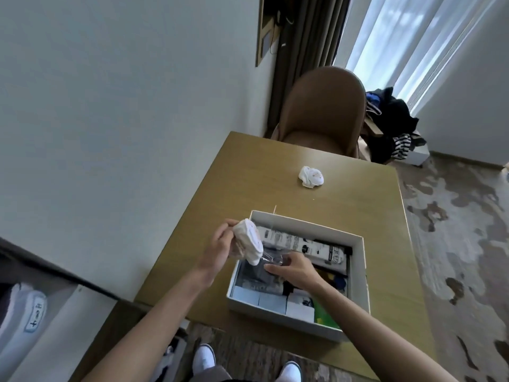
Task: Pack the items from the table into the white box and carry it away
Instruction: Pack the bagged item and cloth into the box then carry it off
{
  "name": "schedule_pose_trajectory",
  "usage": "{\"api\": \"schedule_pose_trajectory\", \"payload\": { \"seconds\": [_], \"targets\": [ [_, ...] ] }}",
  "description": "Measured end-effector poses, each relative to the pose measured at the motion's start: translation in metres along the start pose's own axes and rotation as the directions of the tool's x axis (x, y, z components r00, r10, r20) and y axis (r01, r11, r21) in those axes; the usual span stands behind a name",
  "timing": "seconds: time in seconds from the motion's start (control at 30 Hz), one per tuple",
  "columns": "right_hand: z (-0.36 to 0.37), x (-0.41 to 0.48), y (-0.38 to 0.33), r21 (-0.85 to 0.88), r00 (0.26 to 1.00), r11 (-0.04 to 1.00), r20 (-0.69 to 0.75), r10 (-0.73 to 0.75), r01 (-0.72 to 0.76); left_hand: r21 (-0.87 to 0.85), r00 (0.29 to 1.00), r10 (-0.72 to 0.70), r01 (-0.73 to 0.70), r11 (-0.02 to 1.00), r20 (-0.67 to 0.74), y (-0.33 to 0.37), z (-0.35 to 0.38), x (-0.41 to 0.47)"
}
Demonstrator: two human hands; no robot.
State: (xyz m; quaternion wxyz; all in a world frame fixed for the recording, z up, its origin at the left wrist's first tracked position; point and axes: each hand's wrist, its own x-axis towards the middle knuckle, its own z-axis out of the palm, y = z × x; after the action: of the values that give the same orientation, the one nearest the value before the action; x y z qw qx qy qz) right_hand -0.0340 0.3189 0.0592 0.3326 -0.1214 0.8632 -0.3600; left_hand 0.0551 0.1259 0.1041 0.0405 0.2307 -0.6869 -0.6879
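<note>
Sock (pixel 249 241) in L hand (pixel 219 245), over box (pixel 363 271).

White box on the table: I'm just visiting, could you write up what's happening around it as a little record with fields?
view: head camera, looking down at a wooden table
white box: open, on the table's near part, already holding packets
left grip: hand holds a rolled white bundle over the box's left edge
right grip: hand inside the box, at a clear plastic wrap; pinching or not, unclear
still to pack: second white bundle, alone farther up the table
behind: brown chair
</note>
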Motion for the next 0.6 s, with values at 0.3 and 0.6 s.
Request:
{"api": "schedule_pose_trajectory", "payload": {
  "seconds": [0.3, 0.6],
  "targets": [
    [-0.053, -0.040, 0.020, 0.333, 0.999, 0.942, -0.010, -0.038, 0.039, 0.051, 0.930, -0.009, -0.010, 0.999, 0.367, 0.003, 0.077, 0.013],
    [-0.091, -0.065, 0.051, 0.645, 0.999, 0.765, -0.028, 0.025, -0.001, 0.472, 0.867, -0.110, -0.156, 0.868, 0.487, -0.002, 0.139, 0.031]
  ]
}}
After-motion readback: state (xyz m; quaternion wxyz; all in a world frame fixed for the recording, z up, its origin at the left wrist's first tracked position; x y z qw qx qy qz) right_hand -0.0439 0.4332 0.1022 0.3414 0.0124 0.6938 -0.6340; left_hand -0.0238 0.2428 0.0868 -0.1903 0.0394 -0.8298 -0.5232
